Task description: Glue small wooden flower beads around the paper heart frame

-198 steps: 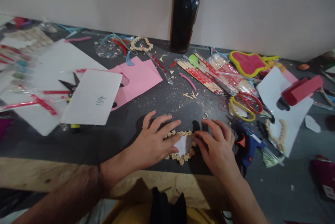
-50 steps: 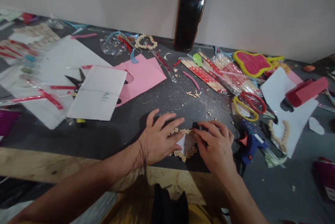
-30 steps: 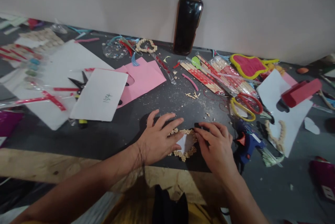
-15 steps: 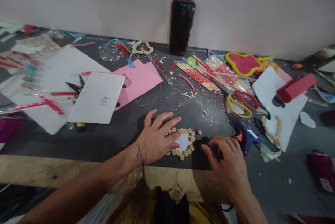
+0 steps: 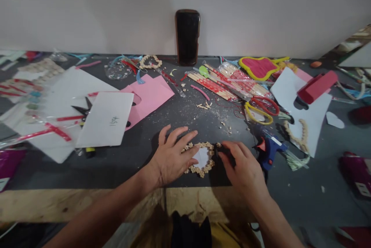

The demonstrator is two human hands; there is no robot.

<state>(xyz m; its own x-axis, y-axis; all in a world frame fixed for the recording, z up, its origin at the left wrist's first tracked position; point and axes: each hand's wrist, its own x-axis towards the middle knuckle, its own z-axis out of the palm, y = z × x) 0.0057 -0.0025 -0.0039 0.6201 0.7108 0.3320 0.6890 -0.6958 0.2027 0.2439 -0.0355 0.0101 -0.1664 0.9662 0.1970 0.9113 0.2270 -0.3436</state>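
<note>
A white paper heart (image 5: 202, 158) edged with small light-wood flower clusters (image 5: 209, 167) lies flat on the dark table in front of me. My left hand (image 5: 173, 155) is spread over its left side, fingers apart, the thumb resting on the paper. On the right, my right hand (image 5: 242, 161) is half curled, thumb and index finger a little apart. Its index fingertip is at a single loose wooden cluster (image 5: 218, 145) beside the heart's upper right edge. Right of that hand lies a blue glue gun (image 5: 271, 151).
Scissors (image 5: 262, 109), packs of red-and-wood sticks (image 5: 213, 85) and wood bits (image 5: 204, 105) lie beyond my hands. A phone (image 5: 187, 37) leans on the wall. Pink paper (image 5: 153, 95), a white card (image 5: 106, 119) and pliers (image 5: 82, 109) are at left.
My right hand has moved left and slightly up to the loose cluster by the heart. My left hand stays on the heart. The whole view has shifted a little.
</note>
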